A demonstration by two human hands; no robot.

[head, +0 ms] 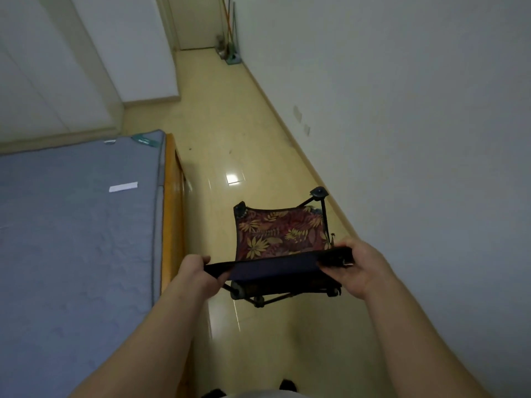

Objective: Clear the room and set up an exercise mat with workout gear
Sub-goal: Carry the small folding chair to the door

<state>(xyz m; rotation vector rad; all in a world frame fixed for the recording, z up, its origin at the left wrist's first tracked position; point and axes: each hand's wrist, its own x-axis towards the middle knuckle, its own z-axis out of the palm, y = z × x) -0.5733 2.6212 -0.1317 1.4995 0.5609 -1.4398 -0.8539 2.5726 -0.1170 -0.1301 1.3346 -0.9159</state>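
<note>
Off to the left of my left hand lies the grey mattress (71, 225) with a white slip of paper (123, 187) on it, and the wooden bed frame (171, 196) runs just beside that wrist. My left hand (195, 271) is curled round the left end of the black top hem of the folding chair (275, 234), fingers wrapped over the cloth. Far ahead of both hands, at the end of the glossy floor (230, 139), some brooms (228, 33) lean in the corner. The chair hangs between my hands and just beyond them, its leaf-patterned seat facing me and its thin dark legs below. I cannot tell whether the feet touch the floor. My right hand (359, 268) pinches the right corner of the same hem, thumb on top, fingers underneath. To the right of that hand is the plain wall (402, 110), close by. I judge the chair light, but an awkward mix: soft cloth that sags between my grips, slung on stiff thin poles. Held by the hem alone it will likely swing and twist, so the corners where the poles seat in the fabric look like the surest hold. I would keep the legs away from the bed frame as I carry it.
</note>
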